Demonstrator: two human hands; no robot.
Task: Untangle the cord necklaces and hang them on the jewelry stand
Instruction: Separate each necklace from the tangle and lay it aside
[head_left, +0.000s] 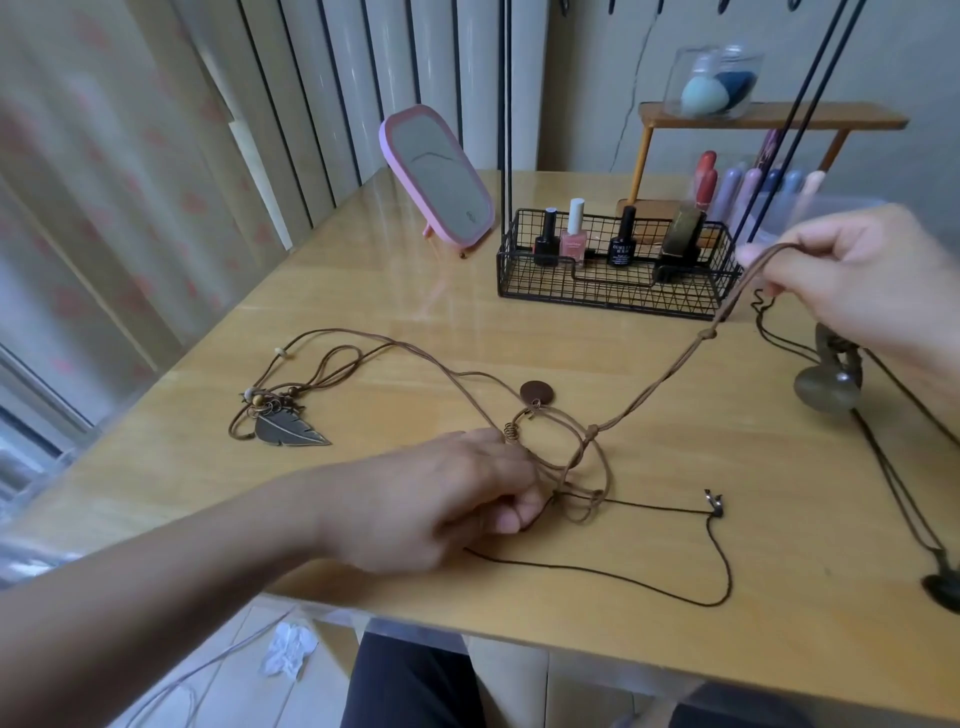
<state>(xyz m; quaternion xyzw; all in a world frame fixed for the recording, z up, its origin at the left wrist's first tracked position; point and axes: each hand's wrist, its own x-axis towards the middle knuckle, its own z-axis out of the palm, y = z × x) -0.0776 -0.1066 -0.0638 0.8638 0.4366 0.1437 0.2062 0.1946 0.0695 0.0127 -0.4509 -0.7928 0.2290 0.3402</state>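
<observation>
A single wide-angle view from the person's head looks forward and down across the table (363, 312), close enough that both forearms enter from the near edge. Past the fingers (519, 512) of the left hand stands the basket (613, 291); the wall closes the view behind.

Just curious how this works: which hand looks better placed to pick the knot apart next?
Probably the left hand: its fingers rest right at the tangle on the table. The right hand is raised away, holding the tan cord taut.
</observation>
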